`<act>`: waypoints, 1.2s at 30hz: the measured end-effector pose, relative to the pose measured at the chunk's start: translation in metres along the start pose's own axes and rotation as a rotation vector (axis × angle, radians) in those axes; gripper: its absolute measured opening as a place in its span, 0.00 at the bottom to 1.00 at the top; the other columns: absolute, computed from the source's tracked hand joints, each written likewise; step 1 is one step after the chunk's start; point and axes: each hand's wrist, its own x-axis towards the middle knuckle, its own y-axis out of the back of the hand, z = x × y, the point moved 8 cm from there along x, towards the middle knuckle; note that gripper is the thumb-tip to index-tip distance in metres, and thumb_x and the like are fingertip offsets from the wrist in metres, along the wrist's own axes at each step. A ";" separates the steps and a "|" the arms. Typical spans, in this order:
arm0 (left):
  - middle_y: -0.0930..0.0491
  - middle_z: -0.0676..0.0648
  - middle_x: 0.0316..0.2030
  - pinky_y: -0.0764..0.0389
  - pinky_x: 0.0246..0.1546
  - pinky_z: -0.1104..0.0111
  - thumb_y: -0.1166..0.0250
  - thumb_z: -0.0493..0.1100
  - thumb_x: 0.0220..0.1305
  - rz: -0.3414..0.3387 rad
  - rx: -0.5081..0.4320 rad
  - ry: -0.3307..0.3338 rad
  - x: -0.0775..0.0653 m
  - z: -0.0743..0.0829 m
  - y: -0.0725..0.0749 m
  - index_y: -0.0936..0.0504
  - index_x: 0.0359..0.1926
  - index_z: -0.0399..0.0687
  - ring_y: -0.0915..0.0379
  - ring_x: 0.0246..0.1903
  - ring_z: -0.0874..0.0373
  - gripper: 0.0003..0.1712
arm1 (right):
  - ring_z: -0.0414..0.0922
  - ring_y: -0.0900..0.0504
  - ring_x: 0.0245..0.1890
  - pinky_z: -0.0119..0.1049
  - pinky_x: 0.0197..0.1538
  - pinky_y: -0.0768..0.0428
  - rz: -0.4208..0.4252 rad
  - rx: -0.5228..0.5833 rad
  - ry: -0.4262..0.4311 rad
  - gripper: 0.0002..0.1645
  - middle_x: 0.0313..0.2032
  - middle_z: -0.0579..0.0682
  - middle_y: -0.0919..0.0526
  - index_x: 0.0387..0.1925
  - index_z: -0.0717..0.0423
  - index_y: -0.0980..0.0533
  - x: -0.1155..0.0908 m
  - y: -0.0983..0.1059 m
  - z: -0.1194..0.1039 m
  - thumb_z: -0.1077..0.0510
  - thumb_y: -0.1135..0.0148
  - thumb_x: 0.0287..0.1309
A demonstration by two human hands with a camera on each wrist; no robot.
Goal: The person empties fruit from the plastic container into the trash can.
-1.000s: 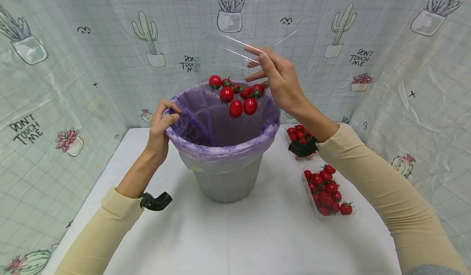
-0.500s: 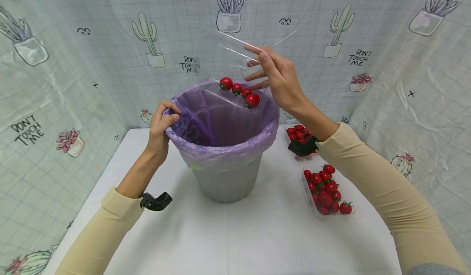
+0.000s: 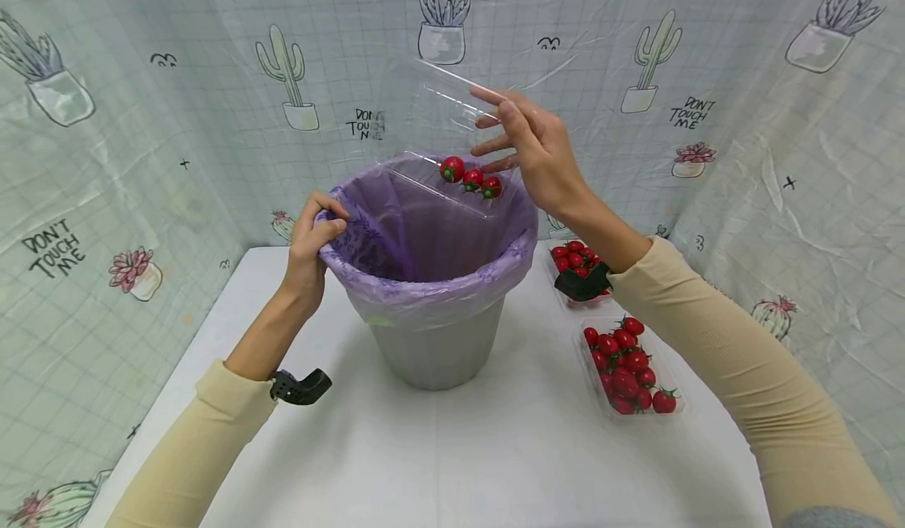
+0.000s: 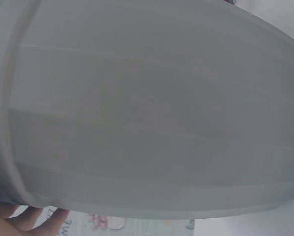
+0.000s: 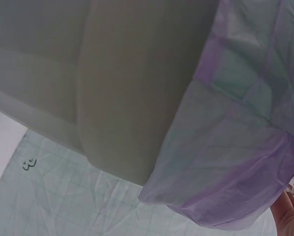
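Observation:
A grey trash can (image 3: 437, 355) stands upright on the white table, lined with a purple bag (image 3: 431, 296) folded over its rim. My left hand (image 3: 309, 241) grips the bagged rim at the left; in the left wrist view the can's ribbed wall (image 4: 147, 108) hides most else. Above the opening, my right hand (image 3: 539, 147) holds a clear plastic box (image 3: 431, 92) by its side, tipped down into the can. Three cherry tomatoes (image 3: 452, 169) show at its low edge. Low in the right wrist view, right fingers (image 5: 285, 214) appear beside the bag.
Right of the can, a clear box of cherry tomatoes (image 3: 625, 379) sits on the table (image 3: 438, 465). Another box of cherry tomatoes (image 3: 574, 257) lies behind it, partly covered by the right forearm. Cactus-print sheeting (image 3: 339, 25) encloses the table.
Most of the tomatoes at the tipped box's low edge have dropped from view into the can, leaving three visible. Both hands have stayed in place.

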 end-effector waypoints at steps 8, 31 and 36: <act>0.30 0.51 0.38 0.32 0.37 0.68 0.49 0.38 0.57 -0.003 0.000 0.003 0.000 -0.001 -0.001 0.23 0.36 0.56 0.35 0.37 0.57 0.11 | 0.53 0.09 0.46 0.42 0.45 0.11 0.004 -0.024 0.025 0.25 0.56 0.58 0.18 0.70 0.44 0.26 -0.001 0.000 -0.002 0.50 0.57 0.79; 0.30 0.51 0.38 0.32 0.37 0.68 0.49 0.38 0.57 -0.004 -0.003 -0.009 0.001 -0.002 0.001 0.23 0.36 0.56 0.36 0.37 0.57 0.11 | 0.52 0.10 0.47 0.44 0.47 0.12 0.007 -0.078 0.131 0.25 0.54 0.55 0.17 0.70 0.46 0.26 -0.005 -0.002 -0.008 0.54 0.56 0.79; 0.30 0.51 0.38 0.32 0.37 0.68 0.49 0.39 0.57 -0.007 -0.001 -0.009 0.001 -0.002 0.001 0.23 0.37 0.56 0.36 0.37 0.57 0.10 | 0.52 0.10 0.46 0.44 0.48 0.12 0.006 -0.078 0.146 0.24 0.54 0.55 0.17 0.69 0.47 0.25 -0.005 -0.002 -0.009 0.56 0.56 0.79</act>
